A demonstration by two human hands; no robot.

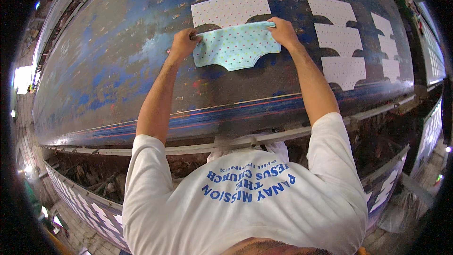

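A light blue fabric panel (237, 46) with coloured dots is stretched between my two hands above the dark table. Its outline is like a brief: straight along the top, with curved cut-outs at the lower corners. My left hand (185, 43) pinches the upper left corner. At the upper right corner, my right hand (283, 31) has its fingers closed on the edge. Just beyond it lies a white dotted panel (231, 9), flat on the table, its near part covered by the blue panel. I cannot tell whether the blue panel's lower edge touches the table.
The long table (118, 85) has a dark top stained with blue paint. To the right lie a column of white dotted panels (337, 35) and a further column (388, 47). A metal rail (198, 149) runs along the near edge. Another table with white pieces (89, 203) stands behind me.
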